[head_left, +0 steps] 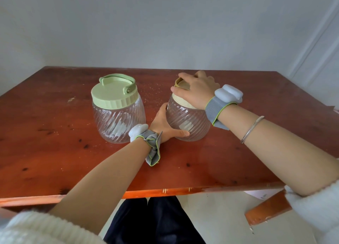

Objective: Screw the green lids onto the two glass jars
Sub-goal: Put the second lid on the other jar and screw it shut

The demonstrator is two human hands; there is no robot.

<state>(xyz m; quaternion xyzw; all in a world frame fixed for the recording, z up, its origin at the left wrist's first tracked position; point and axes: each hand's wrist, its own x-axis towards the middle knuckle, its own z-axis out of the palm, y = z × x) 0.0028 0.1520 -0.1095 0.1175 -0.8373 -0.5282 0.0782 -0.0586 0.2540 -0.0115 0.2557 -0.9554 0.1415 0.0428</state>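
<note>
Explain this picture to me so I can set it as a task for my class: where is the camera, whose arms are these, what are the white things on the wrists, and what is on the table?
There is no machine here. A person wears a wide-angle camera on the head, so you look down along their own bare arms. There is only this one view.

On the reddish wooden table stand two ribbed glass jars. The left jar already wears its green lid with the carry handle folded back.

The left hand steadies the right jar by its side. The right hand lies over that jar's lid, fingers wrapped round its rim, as if to turn it. Whether it is tight cannot be seen.

The white pods on grey bands are strapped to both wrists; their purpose is not visible. A thin bracelet sits on the right forearm.
</note>
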